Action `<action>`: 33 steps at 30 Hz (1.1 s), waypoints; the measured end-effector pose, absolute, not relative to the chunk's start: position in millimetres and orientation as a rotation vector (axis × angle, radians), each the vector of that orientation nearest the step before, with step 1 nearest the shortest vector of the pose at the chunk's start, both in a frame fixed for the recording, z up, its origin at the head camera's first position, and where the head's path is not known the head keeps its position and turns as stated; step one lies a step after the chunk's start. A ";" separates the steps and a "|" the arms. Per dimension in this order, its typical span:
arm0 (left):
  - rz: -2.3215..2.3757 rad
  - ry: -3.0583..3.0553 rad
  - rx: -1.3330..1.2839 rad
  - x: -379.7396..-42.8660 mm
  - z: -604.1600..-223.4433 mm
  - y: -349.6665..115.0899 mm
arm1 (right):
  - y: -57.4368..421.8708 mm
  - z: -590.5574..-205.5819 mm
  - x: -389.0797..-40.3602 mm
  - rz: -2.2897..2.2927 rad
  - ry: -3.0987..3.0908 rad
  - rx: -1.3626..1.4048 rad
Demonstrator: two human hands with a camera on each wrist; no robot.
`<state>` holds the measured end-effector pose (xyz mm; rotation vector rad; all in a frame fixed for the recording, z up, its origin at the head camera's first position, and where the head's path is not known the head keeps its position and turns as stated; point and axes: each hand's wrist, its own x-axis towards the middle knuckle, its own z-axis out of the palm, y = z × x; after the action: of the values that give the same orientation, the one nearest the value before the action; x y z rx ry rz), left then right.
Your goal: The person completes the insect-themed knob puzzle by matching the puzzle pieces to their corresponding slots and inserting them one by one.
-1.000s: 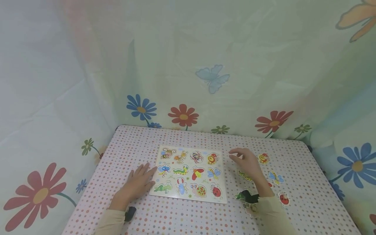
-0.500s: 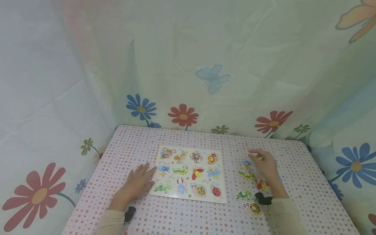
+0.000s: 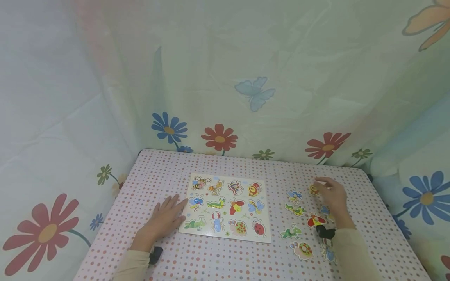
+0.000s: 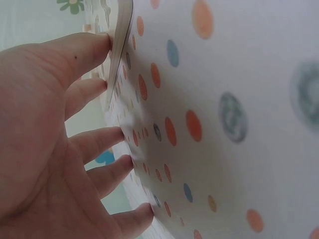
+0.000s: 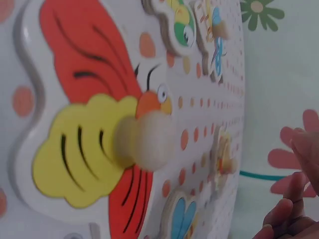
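Observation:
The left hand (image 3: 165, 218) lies with spread fingers on the dotted tabletop, at the left edge of an insect puzzle board (image 3: 225, 237). In the left wrist view its thumb (image 4: 84, 52) meets the board's side, and other fingertips press the cloth. The right hand (image 3: 333, 198) hovers at the right with loosely bent fingers and nothing in them. A red-and-yellow round-faced bug piece (image 3: 313, 190) lies just beside its fingertips. In the right wrist view a red-winged firefly piece (image 5: 79, 144) with a pale knob (image 5: 155, 141) is close to the camera, and the fingers (image 5: 291, 201) stand apart from it.
Right of the board lie several loose knobbed pieces: a blue insect (image 3: 294, 197), a caterpillar (image 3: 295, 210), a grasshopper (image 3: 291, 232) and a snail (image 3: 302, 249). A blue-winged piece (image 3: 325, 210) is partly hidden by the right hand. A flowered curtain (image 3: 211, 78) surrounds the table.
The right hand has moved right, from beside the board to the round-faced bug piece, uncovering the blue insect and other pieces. The left hand stays put.

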<state>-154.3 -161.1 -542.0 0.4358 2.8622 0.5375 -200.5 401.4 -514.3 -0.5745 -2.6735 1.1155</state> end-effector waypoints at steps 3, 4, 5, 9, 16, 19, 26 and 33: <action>0.531 2.856 0.427 -155.0 -543.0 -161.5 | 409.0 -519.6 -204.6 1.150 -2.681 -0.648; 0.533 2.856 0.427 -155.2 -543.0 -161.5 | 411.6 -521.5 -205.8 1.153 -2.683 -0.664; 0.534 2.854 0.426 -155.4 -542.6 -161.4 | 413.9 -523.2 -206.8 1.155 -2.684 -0.672; 0.541 2.854 0.429 -155.4 -541.7 -161.1 | 419.8 -526.2 -208.2 1.157 -2.704 -0.686; 0.538 2.850 0.419 -155.2 -540.5 -160.5 | 426.7 -531.3 -209.9 1.221 -2.771 -0.778; 0.542 2.846 0.410 -154.9 -540.0 -160.0 | 431.6 -537.6 -213.4 1.206 -2.800 -0.798; 0.534 2.842 0.398 -154.3 -538.9 -159.1 | 445.7 -559.2 -223.1 1.180 -2.800 -0.818; 0.529 2.851 0.399 -154.9 -540.3 -159.0 | 443.8 -554.5 -222.0 1.201 -2.835 -0.796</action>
<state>-154.9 -159.0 -540.3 0.3989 2.8507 0.5285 -222.0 443.8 -554.5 -0.7959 -2.8354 1.2013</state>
